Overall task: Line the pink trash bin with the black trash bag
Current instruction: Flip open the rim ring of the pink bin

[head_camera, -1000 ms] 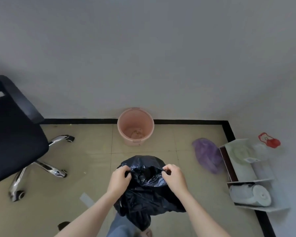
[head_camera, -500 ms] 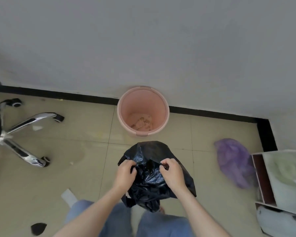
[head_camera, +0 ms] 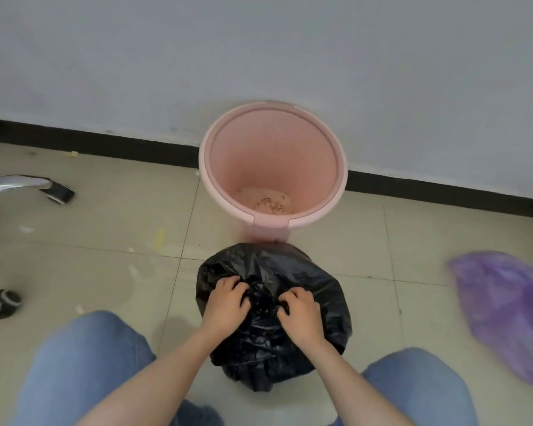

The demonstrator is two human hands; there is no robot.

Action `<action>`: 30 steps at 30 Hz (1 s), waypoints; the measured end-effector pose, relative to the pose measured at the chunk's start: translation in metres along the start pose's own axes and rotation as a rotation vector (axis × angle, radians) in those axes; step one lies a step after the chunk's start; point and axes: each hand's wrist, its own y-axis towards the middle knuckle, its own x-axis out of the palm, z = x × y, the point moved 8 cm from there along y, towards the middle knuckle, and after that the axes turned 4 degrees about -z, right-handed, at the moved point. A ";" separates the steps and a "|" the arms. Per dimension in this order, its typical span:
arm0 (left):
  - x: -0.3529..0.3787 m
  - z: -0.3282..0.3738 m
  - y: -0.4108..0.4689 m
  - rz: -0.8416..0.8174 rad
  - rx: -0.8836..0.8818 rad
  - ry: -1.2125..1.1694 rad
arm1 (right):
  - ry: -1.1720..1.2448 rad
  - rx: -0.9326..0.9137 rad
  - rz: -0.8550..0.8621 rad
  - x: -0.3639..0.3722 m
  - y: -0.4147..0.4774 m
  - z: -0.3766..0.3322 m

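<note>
Two hands grip one black bag just short of one pink bin.

The left hand (head_camera: 226,304) and right hand (head_camera: 300,315) are each clenched on bunched plastic at the top of the bag (head_camera: 268,342), which bulges around and below them. The bin (head_camera: 273,170) stands unlined at 12 o'clock, against the wall (head_camera: 259,50) on the tiled floor (head_camera: 105,235). One purple bag (head_camera: 505,315) lies at 3 o'clock; two chair wheels (head_camera: 59,193) show at 9 o'clock.

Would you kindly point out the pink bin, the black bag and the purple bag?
pink trash bin (head_camera: 340,167): head view, right rim.
black trash bag (head_camera: 320,281): head view, upper right bulge.
purple bag (head_camera: 505,305): head view, middle of it.
</note>
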 end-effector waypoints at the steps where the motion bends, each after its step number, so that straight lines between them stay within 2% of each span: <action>1: 0.003 -0.001 0.000 -0.014 0.000 0.027 | -0.007 -0.002 0.000 0.002 -0.001 0.001; 7: -0.024 0.003 -0.010 0.050 -0.009 0.049 | 0.020 -0.087 0.070 -0.024 -0.018 -0.008; 13: -0.097 0.011 -0.016 0.319 0.023 -0.102 | 0.072 -0.198 0.338 -0.091 -0.029 -0.029; 17: -0.148 0.023 -0.021 0.507 0.044 -0.177 | 0.000 -0.242 0.430 -0.131 -0.027 -0.056; 19: -0.159 0.024 -0.016 0.494 -0.013 -0.381 | -0.062 -0.277 0.398 -0.139 -0.019 -0.072; 22: -0.149 0.016 0.004 0.329 -0.223 -1.111 | -0.130 -0.332 0.315 -0.138 -0.005 -0.090; 24: -0.141 0.015 0.012 0.278 -0.284 -1.447 | -0.116 -0.325 0.295 -0.135 0.002 -0.092; 27: -0.131 0.010 0.010 0.207 -0.330 -1.577 | -0.145 -0.268 0.378 -0.134 0.007 -0.089; 30: -0.132 0.011 0.018 0.123 -0.251 -1.653 | -0.124 -0.278 0.455 -0.139 0.014 -0.095</action>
